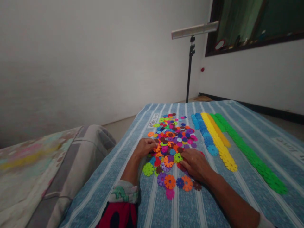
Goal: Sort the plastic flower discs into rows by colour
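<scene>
A pile of flower-shaped plastic discs [169, 182] in many colours lies spread over a blue striped cloth [147, 205]. My left hand [144, 148] is at the pile's left edge, its fingers curled together next to an orange disc [156, 148]; whatever is between the fingertips is hidden. On the right side, my right hand [196, 162] rests low over the discs with fingers apart, the fingertips beside a lime green disc [178, 157]. Nearer to me lie purple, orange, brown and pink discs, some overlapping.
Right of the pile run overlapping rows of discs: a blue row [206, 137], a yellow row [219, 144], a short orange-yellow row [222, 136] and a long green row [251, 155]. Left stands a cloth-covered surface [59, 167]. A lamp on a stand [190, 60] rises behind.
</scene>
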{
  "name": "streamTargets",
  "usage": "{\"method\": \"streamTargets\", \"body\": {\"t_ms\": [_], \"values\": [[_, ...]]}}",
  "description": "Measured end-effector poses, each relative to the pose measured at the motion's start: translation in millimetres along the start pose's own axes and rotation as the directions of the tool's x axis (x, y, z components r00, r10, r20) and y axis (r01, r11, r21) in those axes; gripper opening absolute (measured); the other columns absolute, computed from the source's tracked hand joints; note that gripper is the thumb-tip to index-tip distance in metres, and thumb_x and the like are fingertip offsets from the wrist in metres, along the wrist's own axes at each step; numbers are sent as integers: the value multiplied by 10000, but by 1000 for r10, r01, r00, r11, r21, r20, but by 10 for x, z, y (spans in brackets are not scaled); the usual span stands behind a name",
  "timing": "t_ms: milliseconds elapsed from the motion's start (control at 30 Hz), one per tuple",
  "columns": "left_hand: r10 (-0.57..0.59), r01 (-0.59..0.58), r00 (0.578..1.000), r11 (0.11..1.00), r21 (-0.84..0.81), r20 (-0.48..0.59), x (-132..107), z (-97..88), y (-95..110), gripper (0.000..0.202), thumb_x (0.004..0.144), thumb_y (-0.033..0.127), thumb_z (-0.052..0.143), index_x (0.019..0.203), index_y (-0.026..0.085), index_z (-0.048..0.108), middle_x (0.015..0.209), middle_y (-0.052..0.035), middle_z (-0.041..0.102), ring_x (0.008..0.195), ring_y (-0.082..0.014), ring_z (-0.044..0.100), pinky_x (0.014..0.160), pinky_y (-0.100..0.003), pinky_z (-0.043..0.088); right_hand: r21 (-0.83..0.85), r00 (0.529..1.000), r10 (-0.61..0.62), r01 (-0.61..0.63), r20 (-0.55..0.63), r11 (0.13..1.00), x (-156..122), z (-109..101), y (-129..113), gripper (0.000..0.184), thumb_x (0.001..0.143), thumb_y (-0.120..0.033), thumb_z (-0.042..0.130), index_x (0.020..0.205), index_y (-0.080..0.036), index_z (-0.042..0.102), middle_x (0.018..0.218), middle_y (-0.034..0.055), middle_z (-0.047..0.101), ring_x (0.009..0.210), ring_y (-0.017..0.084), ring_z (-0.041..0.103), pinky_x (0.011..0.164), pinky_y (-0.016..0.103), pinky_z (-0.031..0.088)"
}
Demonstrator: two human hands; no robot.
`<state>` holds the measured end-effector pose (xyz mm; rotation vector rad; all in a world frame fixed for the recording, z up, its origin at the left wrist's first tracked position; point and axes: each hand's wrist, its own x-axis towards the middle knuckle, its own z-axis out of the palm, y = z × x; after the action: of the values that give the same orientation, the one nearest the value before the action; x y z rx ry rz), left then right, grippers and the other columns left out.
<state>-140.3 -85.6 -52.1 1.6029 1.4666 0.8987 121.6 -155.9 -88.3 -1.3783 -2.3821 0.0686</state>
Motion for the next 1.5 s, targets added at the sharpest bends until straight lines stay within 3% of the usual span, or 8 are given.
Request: {"method": "streamTargets", "body": {"t_ms": [167, 333, 667, 933, 1067, 1167, 1333, 1500], "values": [[-58, 58, 956, 998, 8, 287, -44, -3, 56, 288, 585, 433, 745, 628, 151, 713, 546, -7, 621, 506, -108, 498, 506, -231, 372, 13, 1000, 10, -10, 2, 1000, 4, -1, -5, 152, 947, -229, 547, 853, -190, 660, 919, 62, 660, 868, 199, 590, 791, 313, 406], [-102, 68, 904, 993, 97, 416, -47, -26, 44, 318, 583, 424, 766, 671, 123, 716, 571, -11, 638, 513, -104, 509, 518, -229, 389, 30, 999, 19, -20, 32, 999, 15, 8, 14, 150, 950, -231, 543, 871, -185, 661, 929, 61, 662, 878, 197, 582, 798, 307, 383], [-133, 101, 855, 991, 91, 501, -107, 14, 133, 236, 535, 339, 781, 616, 139, 685, 513, 24, 598, 478, -80, 483, 491, -213, 374, 19, 1000, 8, -8, 7, 1000, -4, 36, 51, 164, 951, -253, 538, 847, -184, 645, 895, 57, 649, 859, 197, 573, 786, 314, 364], [-118, 104, 852, 993, 56, 510, -154, 69, 253, 221, 535, 311, 784, 615, 133, 680, 517, 27, 610, 477, -71, 485, 487, -197, 369, 8, 999, 18, -18, -32, 1000, -9, 29, 19, 121, 925, -234, 576, 847, -182, 653, 895, 63, 656, 846, 205, 580, 770, 321, 395], [-129, 125, 831, 991, 44, 541, -191, 113, 295, 236, 540, 307, 799, 647, 131, 682, 540, 18, 635, 493, -82, 516, 491, -196, 382, 61, 995, -22, 28, -100, 998, -17, 42, -12, 92, 914, -252, 606, 908, -180, 663, 1006, 87, 665, 943, 231, 584, 851, 355, 421], [-148, 153, 816, 987, 38, 559, -193, 145, 291, 268, 511, 305, 819, 654, 135, 668, 532, 22, 637, 478, -85, 523, 485, -199, 392, 92, 988, -103, 113, -115, 989, -13, 66, -93, 168, 912, -339, 632, 980, -189, 669, 1123, 110, 638, 1061, 265, 561, 919, 394, 429], [-156, 161, 835, 986, 35, 529, -157, 178, 232, 292, 494, 319, 813, 643, 136, 641, 503, 33, 615, 437, -76, 498, 462, -198, 381, 55, 982, -178, 182, -65, 982, 33, 168, -247, 456, 859, -426, 707, 1245, -203, 612, 1363, 158, 526, 1309, 358, 420, 1065, 525, 353], [-152, 170, 855, 985, 8, 495, -132, 193, 189, 288, 499, 319, 789, 653, 138, 627, 508, 32, 610, 435, -79, 508, 462, -200, 389, 60, 989, -139, 142, -40, 988, 70, 179, -229, 418, 846, -432, 724, 1164, -176, 635, 1308, 164, 554, 1255, 346, 461, 1038, 505, 384]]}}
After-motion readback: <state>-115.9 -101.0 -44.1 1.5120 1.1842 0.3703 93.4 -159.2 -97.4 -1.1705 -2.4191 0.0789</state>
